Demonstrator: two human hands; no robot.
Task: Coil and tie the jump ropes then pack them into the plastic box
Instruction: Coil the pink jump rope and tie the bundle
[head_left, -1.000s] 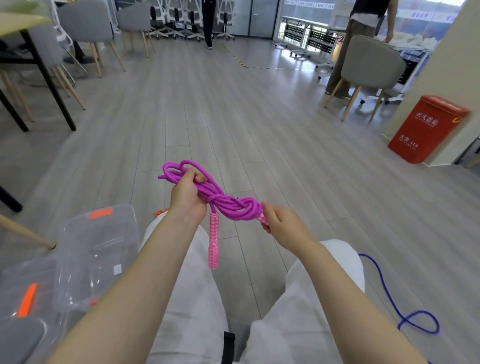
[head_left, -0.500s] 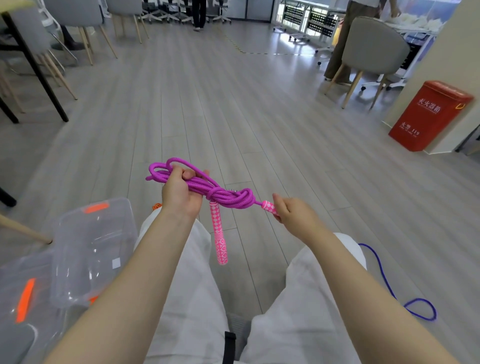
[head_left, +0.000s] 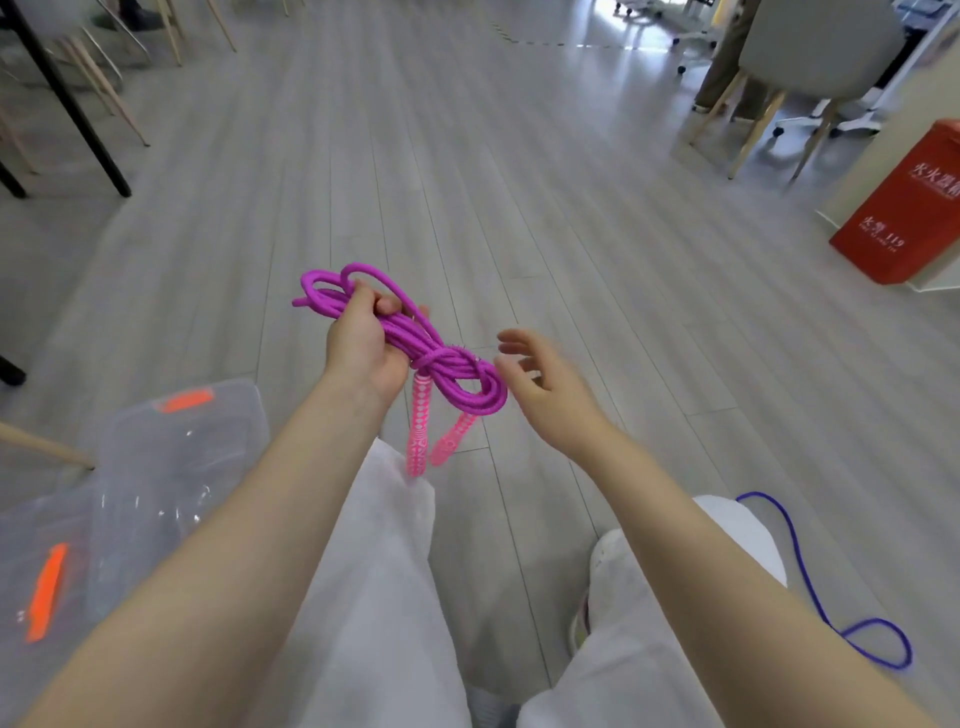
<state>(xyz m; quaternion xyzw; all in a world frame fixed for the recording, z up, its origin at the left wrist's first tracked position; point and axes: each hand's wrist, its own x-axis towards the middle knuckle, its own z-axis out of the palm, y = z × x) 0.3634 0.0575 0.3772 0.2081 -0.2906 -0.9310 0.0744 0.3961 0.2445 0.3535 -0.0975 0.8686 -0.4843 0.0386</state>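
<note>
Step in hand: the tying looks finished; packing is coming next, I judge.
Left hand: its grip is curling round the coiled magenta jump rope, both pink handles dangling below the knot.
Right hand: hovering just beside the coil, fingers spread, holding nothing.
Plastic box: sitting on the floor at the person's left.
Next move: calling for a swing left and a drop into the box.
Blue rope: lying uncoiled on the floor, awaiting its turn.

Open-plan office or workroom interior. Grey wood-look plank floor runs throughout; grey upholstered chairs on wooden legs stand at right, a black-legged table at left, castor-based office chairs beyond. A red fire-equipment box stands against the wall.
</note>
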